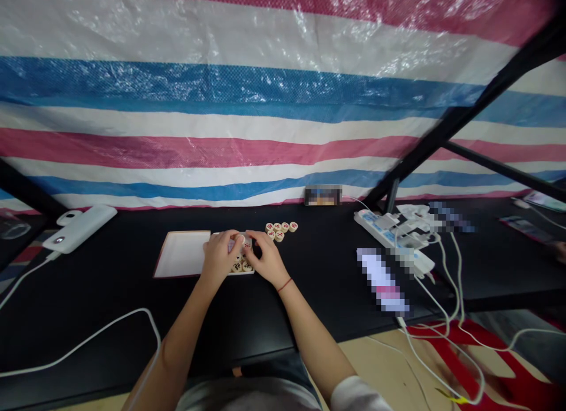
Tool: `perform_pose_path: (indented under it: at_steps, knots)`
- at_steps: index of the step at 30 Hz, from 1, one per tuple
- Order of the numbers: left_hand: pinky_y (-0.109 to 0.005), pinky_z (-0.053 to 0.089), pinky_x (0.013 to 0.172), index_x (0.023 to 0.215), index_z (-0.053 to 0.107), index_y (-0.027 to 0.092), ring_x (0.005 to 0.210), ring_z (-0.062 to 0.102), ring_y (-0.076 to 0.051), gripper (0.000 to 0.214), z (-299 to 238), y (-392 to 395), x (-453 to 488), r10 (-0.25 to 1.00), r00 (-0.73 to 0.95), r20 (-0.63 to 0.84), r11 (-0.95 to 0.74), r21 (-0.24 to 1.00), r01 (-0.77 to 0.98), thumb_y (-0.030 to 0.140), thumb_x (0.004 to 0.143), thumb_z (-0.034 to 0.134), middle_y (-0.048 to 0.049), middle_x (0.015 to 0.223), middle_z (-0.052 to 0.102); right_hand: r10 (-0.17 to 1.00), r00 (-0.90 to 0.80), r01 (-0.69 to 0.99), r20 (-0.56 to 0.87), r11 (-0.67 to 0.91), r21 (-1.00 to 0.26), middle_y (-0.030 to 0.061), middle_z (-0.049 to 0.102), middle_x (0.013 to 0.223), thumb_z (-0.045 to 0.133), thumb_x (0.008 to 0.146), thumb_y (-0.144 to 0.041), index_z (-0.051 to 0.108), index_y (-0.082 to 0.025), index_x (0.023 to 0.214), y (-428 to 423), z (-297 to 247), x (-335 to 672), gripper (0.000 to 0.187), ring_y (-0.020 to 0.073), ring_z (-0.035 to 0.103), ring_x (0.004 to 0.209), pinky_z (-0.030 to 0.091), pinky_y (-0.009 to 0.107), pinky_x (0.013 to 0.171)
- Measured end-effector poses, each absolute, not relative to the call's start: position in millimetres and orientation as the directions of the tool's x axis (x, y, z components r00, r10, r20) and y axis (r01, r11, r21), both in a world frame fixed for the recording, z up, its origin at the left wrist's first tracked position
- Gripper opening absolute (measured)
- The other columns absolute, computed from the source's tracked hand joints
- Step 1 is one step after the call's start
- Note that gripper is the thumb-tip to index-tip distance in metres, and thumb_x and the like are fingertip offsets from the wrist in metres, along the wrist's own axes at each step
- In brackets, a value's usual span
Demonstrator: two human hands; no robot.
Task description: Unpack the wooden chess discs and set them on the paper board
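Both hands work over a white box (241,273) holding round xiangqi pieces (237,267), some with dark characters. My left hand (220,255) is closed over the box's left side, thumb and fingers around a pale piece that is partly hidden. Opposite it, my right hand (267,259) has thumb and forefinger curled around a piece with a red mark (247,245). The fingertips of the two hands nearly meet. Beyond my right hand, several loose xiangqi pieces with red characters (285,227) lie on the black table in two short rows.
Left of the box lies its open white-lined lid (183,255). A white device with a cable (82,228) stands at the far left. On the right are a crowded power strip (393,237), a pixelated phone (382,281) and trailing cables. A striped tarpaulin (221,151) hangs behind the table.
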State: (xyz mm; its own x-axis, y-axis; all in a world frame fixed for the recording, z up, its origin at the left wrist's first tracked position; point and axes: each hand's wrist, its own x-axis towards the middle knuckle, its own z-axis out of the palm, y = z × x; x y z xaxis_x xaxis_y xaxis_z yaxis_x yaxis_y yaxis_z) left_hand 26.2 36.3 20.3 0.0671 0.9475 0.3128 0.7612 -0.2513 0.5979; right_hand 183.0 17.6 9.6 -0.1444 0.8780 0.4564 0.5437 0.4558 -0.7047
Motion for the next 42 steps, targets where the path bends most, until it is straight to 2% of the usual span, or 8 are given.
perform_pose_path:
  at_steps: [7,10,13,18,29,36,40,42]
  knots:
    - [-0.027,0.050,0.070,0.096,0.065,0.021,0.077,0.063,-0.016,0.029,21.0,28.1,29.3,0.978,0.085,0.189,-0.207,0.863,0.461,0.046,0.088,0.051,-0.0024,0.089,0.071,0.878,-0.053,0.532,0.476,0.428,-0.731,0.0068,0.068,0.115,0.056,0.088,-0.029,0.063,-0.023,0.117,13.0,7.1,175.7,0.031,0.0197,0.065,0.100,0.051,0.034,0.090]
    - [-0.028,0.052,0.077,0.098,0.064,0.022,0.083,0.065,-0.017,0.030,19.3,28.3,26.0,0.985,-0.027,0.170,-0.149,0.918,0.367,0.048,0.085,0.057,-0.0030,0.093,0.071,0.888,0.090,0.541,0.450,0.336,-0.771,0.0066,0.070,0.109,0.058,0.087,-0.034,0.065,-0.023,0.114,16.3,3.9,189.3,0.031,0.0183,0.066,0.087,0.054,0.033,0.084]
    - [-0.030,0.052,0.084,0.102,0.063,0.021,0.094,0.067,-0.018,0.034,17.7,31.2,20.6,0.983,-0.119,0.142,-0.115,0.971,0.209,0.048,0.083,0.059,-0.0053,0.101,0.071,0.838,0.294,0.536,0.459,0.253,-0.806,0.0108,0.067,0.110,0.058,0.084,-0.036,0.068,-0.019,0.106,22.9,1.2,216.8,0.030,0.0200,0.065,0.091,0.055,0.033,0.080]
    - [-0.032,0.055,0.083,0.102,0.065,0.018,0.095,0.068,-0.020,0.039,12.9,36.7,14.2,0.985,-0.166,0.047,-0.038,0.997,0.063,0.045,0.074,0.067,-0.0085,0.101,0.071,0.774,0.514,0.527,0.370,0.055,-0.848,0.0129,0.064,0.101,0.060,0.077,-0.041,0.069,-0.014,0.099,30.3,-7.4,263.4,0.036,0.0175,0.062,0.075,0.054,0.032,0.069]
    - [-0.033,0.057,0.081,0.101,0.066,0.016,0.083,0.071,-0.018,0.044,15.4,33.8,17.2,0.983,-0.163,-0.081,0.056,0.987,-0.149,0.048,0.070,0.072,-0.0072,0.103,0.069,0.873,0.436,0.585,0.219,-0.090,-0.806,0.0024,0.067,0.075,0.057,0.067,-0.032,0.062,-0.020,0.079,26.3,-14.1,271.6,0.017,0.0183,0.061,0.067,0.047,0.029,0.067]
    - [-0.030,0.057,0.076,0.114,0.064,0.017,0.084,0.069,-0.019,0.051,15.6,33.2,17.0,0.992,-0.112,-0.059,0.059,0.998,0.000,0.039,0.069,0.072,-0.0053,0.092,0.071,0.884,0.336,0.755,0.325,-0.047,-0.654,0.0055,0.067,0.080,0.054,0.075,-0.031,0.062,-0.020,0.073,28.0,-12.3,266.7,0.015,0.0198,0.059,0.075,0.045,0.032,0.073]
    - [-0.029,0.057,0.074,0.113,0.065,0.021,0.079,0.069,-0.017,0.040,11.6,29.9,22.7,0.993,-0.075,0.091,-0.073,0.975,0.209,0.039,0.077,0.065,-0.0039,0.092,0.070,0.844,0.332,0.661,0.422,0.111,-0.742,0.0066,0.065,0.085,0.053,0.083,-0.035,0.064,-0.019,0.080,23.0,2.0,243.2,0.020,0.0168,0.057,0.071,0.047,0.030,0.070]
    - [-0.029,0.056,0.076,0.113,0.065,0.023,0.076,0.067,-0.016,0.034,7.9,27.4,25.9,0.970,0.008,0.243,-0.228,0.899,0.375,0.036,0.081,0.063,-0.0032,0.091,0.069,0.895,0.194,0.546,0.401,0.241,-0.802,0.0043,0.066,0.084,0.055,0.085,-0.037,0.064,-0.019,0.091,18.7,9.4,223.7,0.022,0.0143,0.056,0.067,0.047,0.027,0.066]
